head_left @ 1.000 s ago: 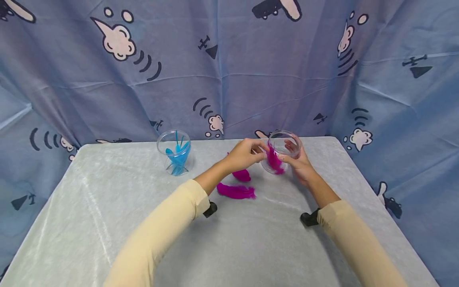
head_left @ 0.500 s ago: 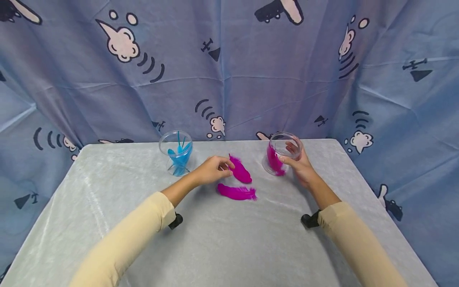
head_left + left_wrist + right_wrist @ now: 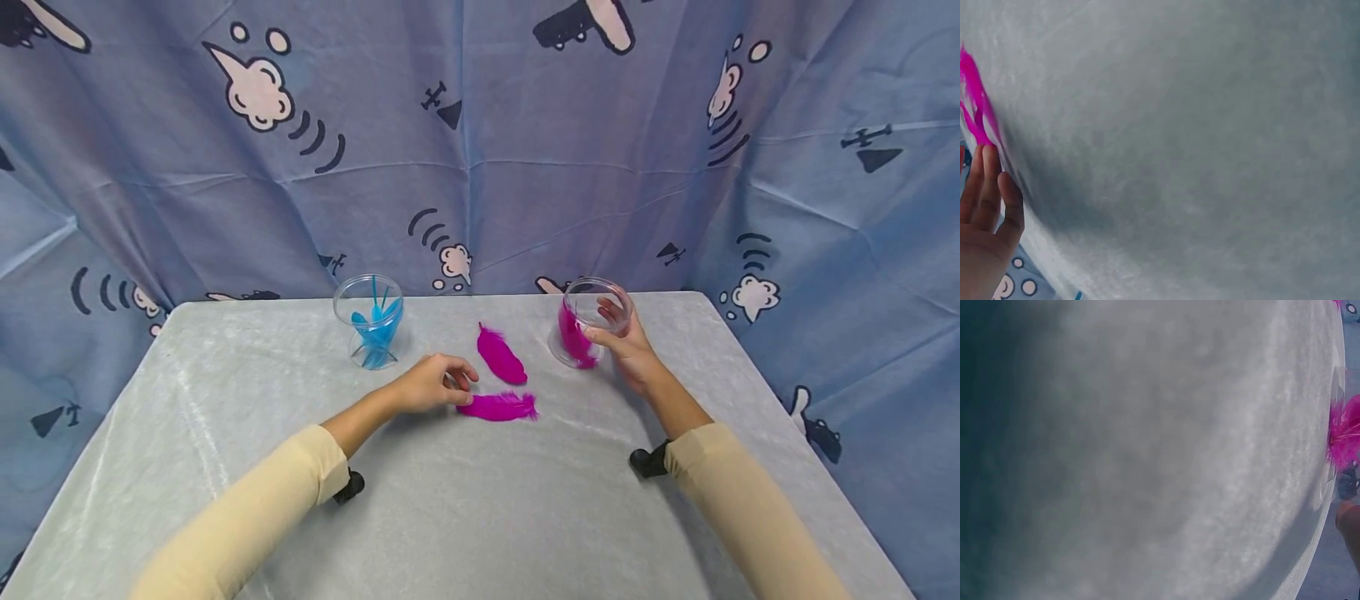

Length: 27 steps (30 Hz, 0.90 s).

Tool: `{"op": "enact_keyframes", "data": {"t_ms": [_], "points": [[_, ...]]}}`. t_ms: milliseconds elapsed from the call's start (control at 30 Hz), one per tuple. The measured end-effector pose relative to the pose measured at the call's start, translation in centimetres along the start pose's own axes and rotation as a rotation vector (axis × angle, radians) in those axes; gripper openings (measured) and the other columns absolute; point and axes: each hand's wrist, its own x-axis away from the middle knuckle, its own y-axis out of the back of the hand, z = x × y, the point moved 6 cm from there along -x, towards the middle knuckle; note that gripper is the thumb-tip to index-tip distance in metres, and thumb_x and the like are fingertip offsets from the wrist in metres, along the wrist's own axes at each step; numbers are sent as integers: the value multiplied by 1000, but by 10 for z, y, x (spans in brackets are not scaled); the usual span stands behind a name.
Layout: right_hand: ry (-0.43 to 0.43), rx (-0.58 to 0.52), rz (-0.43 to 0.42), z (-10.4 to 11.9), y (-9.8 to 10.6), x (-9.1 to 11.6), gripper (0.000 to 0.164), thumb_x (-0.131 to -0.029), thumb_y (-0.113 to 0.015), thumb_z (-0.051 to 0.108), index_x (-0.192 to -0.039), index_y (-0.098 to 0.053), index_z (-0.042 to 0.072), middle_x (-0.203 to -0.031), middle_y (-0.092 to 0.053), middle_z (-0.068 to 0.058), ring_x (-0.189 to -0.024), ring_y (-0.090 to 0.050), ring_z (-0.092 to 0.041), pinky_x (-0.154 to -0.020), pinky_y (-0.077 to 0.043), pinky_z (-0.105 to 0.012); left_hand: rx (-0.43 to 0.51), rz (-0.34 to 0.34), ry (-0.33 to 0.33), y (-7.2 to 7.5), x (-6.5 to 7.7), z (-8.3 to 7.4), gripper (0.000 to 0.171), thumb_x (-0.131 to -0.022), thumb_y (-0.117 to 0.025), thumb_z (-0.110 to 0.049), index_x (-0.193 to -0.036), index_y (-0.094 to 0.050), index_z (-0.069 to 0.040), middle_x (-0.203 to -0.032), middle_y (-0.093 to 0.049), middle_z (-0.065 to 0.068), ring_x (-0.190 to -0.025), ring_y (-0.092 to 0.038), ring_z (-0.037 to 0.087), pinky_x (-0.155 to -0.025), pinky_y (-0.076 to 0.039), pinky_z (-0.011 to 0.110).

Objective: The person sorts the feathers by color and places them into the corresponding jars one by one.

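In the head view, my left hand [image 3: 433,383] reaches the left end of a magenta feather [image 3: 498,407] lying flat on the table. The thumb is right at that end, with a gap up to the forefinger; the left wrist view also shows fingertips at the feather [image 3: 975,94]. A second magenta feather [image 3: 501,354] lies slantwise just behind it. My right hand [image 3: 630,350] grips the side of a clear cup [image 3: 596,287], thumb in front and fingers behind. Inside this cup stands another magenta feather [image 3: 574,337], also seen as pink fluff [image 3: 1346,431] in the right wrist view.
A second clear cup [image 3: 347,287] with several blue feathers [image 3: 375,329] stands at the back left of the pale cloth-covered table [image 3: 480,517]. Behind the table's far edge hangs a blue patterned curtain [image 3: 525,125].
My left hand has let go of the magenta feather in the right cup, moved left past the rear feather, then come forward to the front one. My right hand has kept its hold on the cup.
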Motion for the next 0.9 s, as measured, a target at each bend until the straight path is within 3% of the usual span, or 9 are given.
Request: {"op": "enact_keyframes", "data": {"t_ms": [167,367,600,900], "points": [[-7,1,0,0,0,0,84,-92,-63,-3,-155,-16,30,-159,-19,-13,-150,-11,-28,-122,-10,-46,-24,-16,-3,-3,2,4,31,-84,-79,-8,-111,-68,2,-104,-69,14,-83,-62,15,-75,-52,24],[-43,31,-7,-1,1,1,86,-94,-65,3,-156,-14,32,-163,-15,-13,-151,-11,-25,-122,-7,-48,-25,-31,13,-5,3,6,31,-83,-80,-8,-111,-69,1,-100,-69,9,-81,-59,13,-72,-51,23],[-49,41,-13,0,1,2,87,-94,-64,3,-157,-11,31,-163,-14,-14,-151,-10,-26,-122,-7,-49,-30,-26,-28,-8,5,2,27,-84,-77,0,-110,-69,2,-99,-70,9,-80,-59,12,-70,-52,22],[-28,22,-2,0,1,1,84,-94,-63,1,-155,-15,31,-161,-15,-15,-150,-11,-26,-122,-8,-49,45,-24,-15,-11,4,2,30,-85,-71,9,-114,-66,4,-96,-70,11,-75,-64,12,-66,-53,21]]}}
